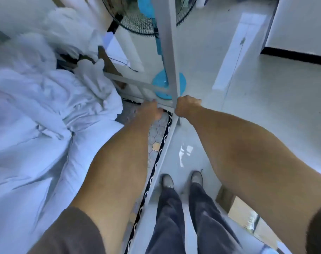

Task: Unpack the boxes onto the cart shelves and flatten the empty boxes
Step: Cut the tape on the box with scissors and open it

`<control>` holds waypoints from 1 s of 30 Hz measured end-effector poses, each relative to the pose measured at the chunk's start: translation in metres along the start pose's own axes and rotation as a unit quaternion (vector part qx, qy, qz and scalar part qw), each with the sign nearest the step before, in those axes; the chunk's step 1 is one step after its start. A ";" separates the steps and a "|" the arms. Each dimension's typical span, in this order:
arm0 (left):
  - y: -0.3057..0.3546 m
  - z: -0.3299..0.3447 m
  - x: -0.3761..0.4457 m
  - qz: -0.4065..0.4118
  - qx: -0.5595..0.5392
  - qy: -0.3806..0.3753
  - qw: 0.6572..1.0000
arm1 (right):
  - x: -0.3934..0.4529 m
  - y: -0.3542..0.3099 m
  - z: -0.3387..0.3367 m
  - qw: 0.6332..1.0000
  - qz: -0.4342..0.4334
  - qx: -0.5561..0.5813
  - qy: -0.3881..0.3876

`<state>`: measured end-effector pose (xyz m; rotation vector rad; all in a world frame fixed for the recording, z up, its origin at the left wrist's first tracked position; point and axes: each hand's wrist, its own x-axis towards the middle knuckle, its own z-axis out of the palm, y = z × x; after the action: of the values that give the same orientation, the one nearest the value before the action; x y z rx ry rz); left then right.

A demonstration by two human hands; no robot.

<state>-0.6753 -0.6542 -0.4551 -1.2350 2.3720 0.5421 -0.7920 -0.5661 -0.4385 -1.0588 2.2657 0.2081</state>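
A grey metal frame post (167, 52) rises in the middle of the view, with a crossbar (136, 83) running left from it. My right hand (187, 107) is closed around the post at its lower part. My left hand (150, 110) reaches to the frame rail just left of the post; its fingers are hidden behind the hand. A patterned mat (158, 136) with hexagons and a black wavy border lies along the frame's edge below my left forearm. A piece of brown cardboard (247, 213) lies on the floor at the lower right, partly hidden by my right arm.
Crumpled white bedding (37, 107) fills the left side. A blue standing fan (152, 33) with a round base (161, 83) stands behind the post. My feet (181, 180) are on a glossy white floor. A white wall with a black skirting (293, 54) lies at the far right.
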 end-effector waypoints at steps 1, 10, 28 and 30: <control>-0.010 0.012 0.004 -0.005 0.008 0.001 1.000 | 0.007 -0.005 0.014 1.000 -0.005 -0.001 -0.011; -0.106 0.135 0.045 -0.061 0.027 -0.079 0.995 | 0.071 -0.057 0.132 0.997 -0.027 -0.022 -0.063; -0.220 0.348 0.125 -0.207 0.015 -0.105 0.973 | 0.178 -0.071 0.335 0.996 -0.014 -0.042 -0.079; -0.224 0.357 0.130 -0.226 0.003 -0.105 0.969 | 0.185 -0.070 0.344 0.996 -0.011 -0.048 -0.075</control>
<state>-0.4940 -0.6781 -0.8563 -1.5680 1.8363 0.4860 -0.6683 -0.5985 -0.8144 -1.0792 2.1273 0.3790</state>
